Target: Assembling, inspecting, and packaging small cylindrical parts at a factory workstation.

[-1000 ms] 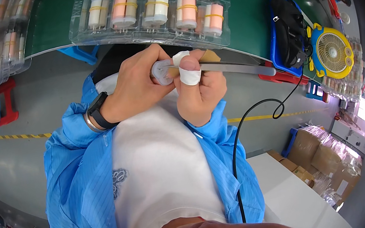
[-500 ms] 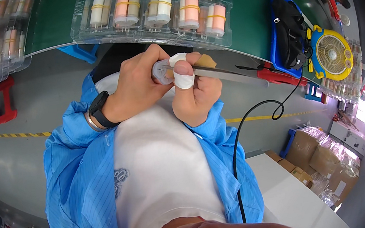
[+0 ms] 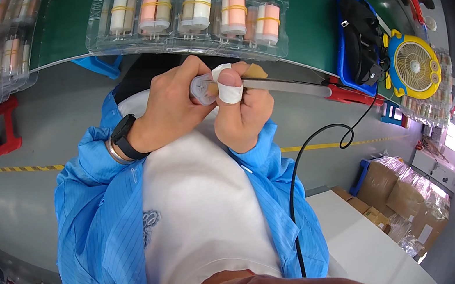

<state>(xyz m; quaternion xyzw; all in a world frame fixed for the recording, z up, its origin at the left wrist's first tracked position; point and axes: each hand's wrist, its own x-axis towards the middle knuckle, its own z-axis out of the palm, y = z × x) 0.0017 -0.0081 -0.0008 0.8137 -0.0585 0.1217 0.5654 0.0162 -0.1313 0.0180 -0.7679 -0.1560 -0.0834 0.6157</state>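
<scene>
My left hand [image 3: 174, 100], with a black watch at its wrist, is closed around a small translucent plastic piece [image 3: 201, 90]. My right hand [image 3: 244, 113] grips a long flat metal tool [image 3: 293, 86], its thumb pressed down near the plastic piece. White tape [image 3: 230, 93] wraps that thumb, and more white tape circles a finger beside it. A tan patch of material [image 3: 255, 72] shows by the right fingers. The tool's outer end points off to the right. Its inner end is hidden by my fingers, so contact with the plastic piece cannot be made out.
Ahead, a clear plastic tray [image 3: 166, 45] holds pink, white and grey cylinders banded in yellow on a green table [image 3: 306, 36]. A blue bin [image 3: 351, 73] with a black bag and a yellow-blue fan [image 3: 413, 67] stand at the right. A black cable [image 3: 297, 173] hangs beside my right arm.
The outer end of the metal tool has swung slightly away from me, toward the table. My right hand has turned a little with it; my left hand stays nearly still.
</scene>
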